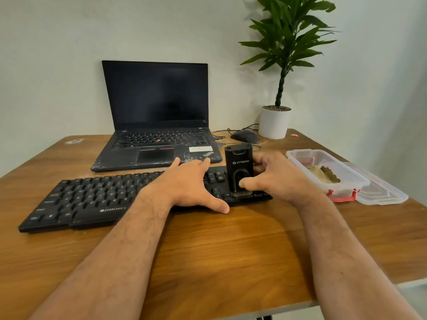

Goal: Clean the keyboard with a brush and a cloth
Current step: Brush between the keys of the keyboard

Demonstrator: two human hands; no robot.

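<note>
Keyboard [92, 199] first: one black full-size board with white lettering and "ZEBRONICS" printed on its front edge, lying slightly askew on the wooden table [231, 250] just in front of one open black laptop [157, 125] whose screen is dark. One brush [239, 172] stands upright on the keyboard's right end, a black block-shaped body marked "STRIFF" with a short row of pale bristles at its foot touching the keys. The right hand [277, 179] grips this brush, thumb pressed on its front face and fingers curled round behind it. The left hand [191, 181] lies flat on the keys just left of the brush, fingers straight and spread, thumb stretched along the keyboard's front edge, holding nothing. Two bare forearms reach in from the near edge of the table. To the right stands one clear plastic box [323, 174] with red clips, and a tan cloth [323, 175] lies inside it; its one clear lid [381, 192] lies beside it. Behind the brush sit one dark mouse [246, 136] with its cable and one potted plant [275, 122] in a white pot.
</note>
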